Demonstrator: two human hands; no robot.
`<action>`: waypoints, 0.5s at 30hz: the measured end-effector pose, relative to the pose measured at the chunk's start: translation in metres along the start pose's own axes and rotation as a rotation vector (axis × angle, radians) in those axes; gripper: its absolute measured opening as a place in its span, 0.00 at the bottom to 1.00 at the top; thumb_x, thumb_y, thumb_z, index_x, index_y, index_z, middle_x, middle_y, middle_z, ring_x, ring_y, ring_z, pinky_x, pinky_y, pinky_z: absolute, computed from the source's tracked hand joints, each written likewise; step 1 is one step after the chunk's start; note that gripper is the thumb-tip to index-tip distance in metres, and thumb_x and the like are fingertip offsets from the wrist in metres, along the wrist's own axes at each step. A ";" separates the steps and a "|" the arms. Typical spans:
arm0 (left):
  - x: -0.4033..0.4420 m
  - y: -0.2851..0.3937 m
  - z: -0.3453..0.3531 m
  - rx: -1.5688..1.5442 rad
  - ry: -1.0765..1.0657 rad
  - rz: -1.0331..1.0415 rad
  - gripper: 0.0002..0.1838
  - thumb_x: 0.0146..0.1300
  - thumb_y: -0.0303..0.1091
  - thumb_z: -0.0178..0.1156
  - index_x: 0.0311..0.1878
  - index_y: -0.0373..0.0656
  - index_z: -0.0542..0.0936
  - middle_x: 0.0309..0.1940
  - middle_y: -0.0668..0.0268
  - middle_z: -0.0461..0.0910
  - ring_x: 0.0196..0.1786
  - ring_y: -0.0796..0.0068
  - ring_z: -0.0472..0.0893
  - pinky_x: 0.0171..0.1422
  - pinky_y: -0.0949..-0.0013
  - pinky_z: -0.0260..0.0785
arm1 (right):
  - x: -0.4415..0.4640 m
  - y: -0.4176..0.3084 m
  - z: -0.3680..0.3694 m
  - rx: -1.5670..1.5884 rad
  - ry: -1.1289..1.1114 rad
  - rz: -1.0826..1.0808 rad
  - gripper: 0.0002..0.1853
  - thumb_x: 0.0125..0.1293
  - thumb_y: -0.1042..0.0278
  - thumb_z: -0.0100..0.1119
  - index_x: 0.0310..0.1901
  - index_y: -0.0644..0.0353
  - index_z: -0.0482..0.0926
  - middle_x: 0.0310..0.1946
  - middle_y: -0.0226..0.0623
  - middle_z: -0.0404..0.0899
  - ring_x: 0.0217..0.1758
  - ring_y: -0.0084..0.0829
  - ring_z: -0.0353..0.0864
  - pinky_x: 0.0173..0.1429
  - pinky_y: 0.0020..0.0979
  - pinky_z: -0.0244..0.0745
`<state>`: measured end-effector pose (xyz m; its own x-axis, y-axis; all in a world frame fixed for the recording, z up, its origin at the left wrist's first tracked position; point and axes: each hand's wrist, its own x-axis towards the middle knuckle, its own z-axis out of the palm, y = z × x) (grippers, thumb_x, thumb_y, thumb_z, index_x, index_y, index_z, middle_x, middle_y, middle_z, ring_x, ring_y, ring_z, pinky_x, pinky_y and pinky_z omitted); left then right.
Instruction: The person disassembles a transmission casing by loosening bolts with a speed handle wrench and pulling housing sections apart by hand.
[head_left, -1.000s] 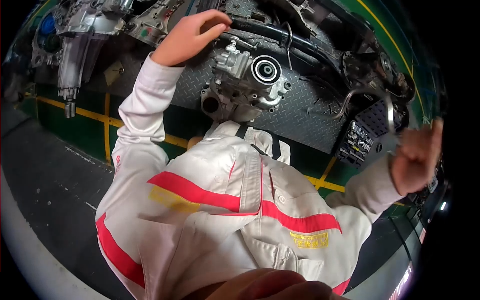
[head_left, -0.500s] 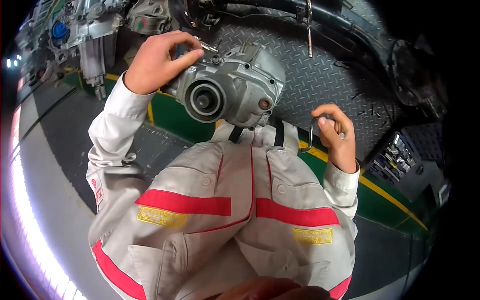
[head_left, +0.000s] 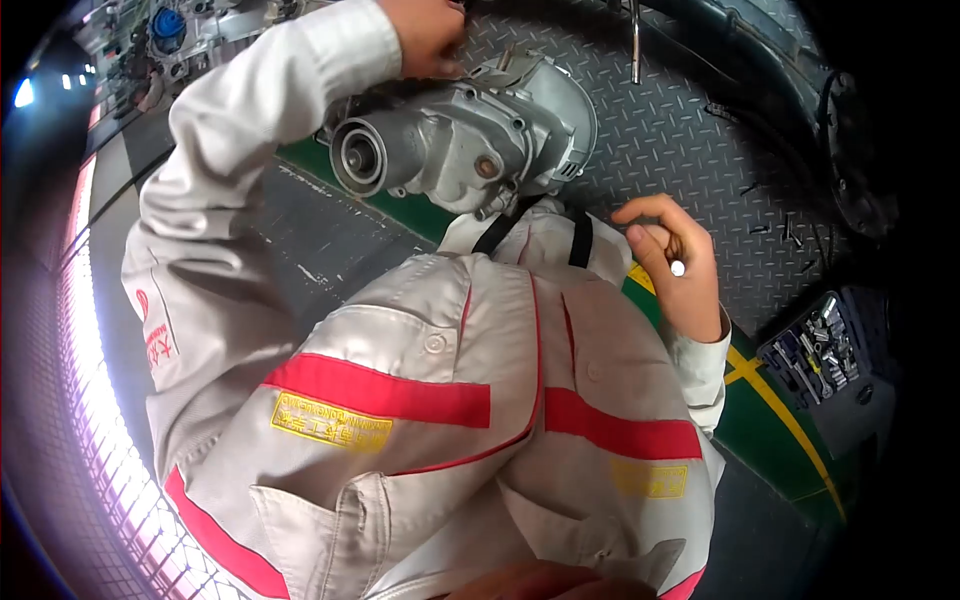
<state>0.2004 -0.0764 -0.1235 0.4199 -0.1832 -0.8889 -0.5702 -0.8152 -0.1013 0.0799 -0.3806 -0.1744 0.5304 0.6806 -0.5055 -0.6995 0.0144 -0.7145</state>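
A grey metal gear housing (head_left: 450,150) lies on the tread-plate surface at the front of my body, its round bearing opening facing left. My left hand (head_left: 425,38) is at the top, just behind the housing's upper left side; its fingers are mostly hidden, and I cannot tell whether it holds anything. To the right of the housing, my right hand (head_left: 675,262) is closed round a thin metal bar, whose bright round end (head_left: 678,268) shows between thumb and palm. The hand is apart from the housing.
A tool case (head_left: 815,350) with sockets and wrenches lies open at the right. A long black axle part (head_left: 735,40) crosses the upper right, with a metal rod (head_left: 636,45) hanging near it. More metal castings stand at the upper left. Small bolts lie on the tread plate (head_left: 690,150).
The view has shifted. My left hand has moved up and away from the housing's near edge. My right hand came in from the far right with the bent bar, now seen nearly end-on.
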 end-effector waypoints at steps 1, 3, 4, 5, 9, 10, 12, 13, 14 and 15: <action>0.003 0.001 -0.001 0.011 -0.006 -0.004 0.16 0.51 0.45 0.59 0.26 0.40 0.82 0.40 0.57 0.80 0.43 0.55 0.79 0.47 0.58 0.72 | -0.007 0.002 -0.003 -0.015 0.020 -0.013 0.05 0.66 0.78 0.49 0.41 0.64 0.75 0.14 0.17 0.59 0.18 0.09 0.51 0.23 0.18 0.44; 0.007 0.005 0.003 -0.046 -0.139 -0.003 0.11 0.47 0.42 0.64 0.30 0.45 0.82 0.38 0.60 0.80 0.46 0.58 0.78 0.49 0.59 0.72 | -0.020 0.005 -0.011 -0.039 0.050 -0.031 0.05 0.66 0.78 0.49 0.41 0.64 0.75 0.15 0.17 0.60 0.18 0.08 0.51 0.23 0.18 0.44; 0.010 0.004 0.010 -0.034 -0.141 -0.007 0.11 0.47 0.42 0.64 0.30 0.45 0.82 0.38 0.60 0.80 0.46 0.58 0.78 0.49 0.59 0.72 | -0.026 0.008 -0.016 -0.031 0.051 -0.041 0.05 0.66 0.78 0.49 0.41 0.64 0.75 0.15 0.17 0.60 0.18 0.08 0.51 0.23 0.18 0.44; 0.010 0.004 0.013 -0.010 -0.114 0.003 0.12 0.46 0.43 0.64 0.29 0.46 0.82 0.35 0.60 0.81 0.44 0.57 0.79 0.47 0.59 0.73 | -0.031 0.012 -0.019 0.003 0.099 -0.065 0.05 0.66 0.77 0.49 0.41 0.64 0.75 0.15 0.17 0.60 0.19 0.08 0.52 0.23 0.18 0.44; 0.011 0.004 0.011 0.030 -0.169 -0.042 0.12 0.45 0.44 0.64 0.30 0.47 0.83 0.31 0.60 0.83 0.39 0.56 0.82 0.43 0.58 0.75 | -0.048 0.031 -0.033 0.123 0.231 -0.122 0.04 0.67 0.75 0.50 0.40 0.64 0.74 0.17 0.16 0.64 0.20 0.08 0.53 0.24 0.17 0.44; 0.012 0.004 0.008 0.060 -0.179 -0.073 0.12 0.45 0.44 0.63 0.30 0.47 0.84 0.30 0.60 0.83 0.37 0.56 0.82 0.42 0.58 0.75 | -0.050 0.034 -0.037 0.152 0.263 -0.141 0.04 0.67 0.75 0.51 0.41 0.64 0.74 0.17 0.17 0.64 0.20 0.08 0.53 0.24 0.17 0.44; 0.014 0.007 0.001 0.026 -0.244 -0.096 0.12 0.46 0.43 0.63 0.31 0.47 0.84 0.30 0.58 0.83 0.37 0.55 0.82 0.42 0.58 0.75 | -0.056 0.036 -0.042 0.182 0.280 -0.155 0.04 0.67 0.75 0.51 0.41 0.64 0.74 0.18 0.17 0.66 0.20 0.07 0.53 0.24 0.17 0.44; 0.018 0.006 0.004 0.113 -0.312 -0.105 0.13 0.47 0.43 0.62 0.31 0.45 0.84 0.30 0.57 0.83 0.37 0.54 0.82 0.43 0.57 0.75 | -0.059 0.037 -0.044 0.205 0.299 -0.162 0.04 0.67 0.75 0.50 0.41 0.64 0.74 0.19 0.17 0.66 0.20 0.07 0.53 0.24 0.17 0.44; 0.021 0.007 0.007 0.200 -0.380 -0.112 0.13 0.48 0.42 0.61 0.32 0.44 0.84 0.30 0.56 0.83 0.37 0.54 0.82 0.43 0.57 0.75 | -0.061 0.038 -0.045 0.228 0.319 -0.167 0.04 0.67 0.76 0.50 0.41 0.65 0.74 0.19 0.17 0.66 0.20 0.07 0.53 0.24 0.17 0.43; 0.023 0.006 0.010 0.172 -0.419 -0.106 0.15 0.49 0.41 0.58 0.33 0.40 0.84 0.29 0.54 0.82 0.35 0.52 0.82 0.42 0.56 0.74 | -0.063 0.040 -0.046 0.236 0.325 -0.169 0.04 0.67 0.76 0.50 0.41 0.65 0.74 0.19 0.17 0.66 0.20 0.07 0.53 0.24 0.17 0.43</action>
<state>0.1997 -0.0803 -0.1491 0.1807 0.1631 -0.9699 -0.6633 -0.7079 -0.2426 0.0402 -0.4560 -0.1938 0.7439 0.3885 -0.5438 -0.6599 0.2983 -0.6896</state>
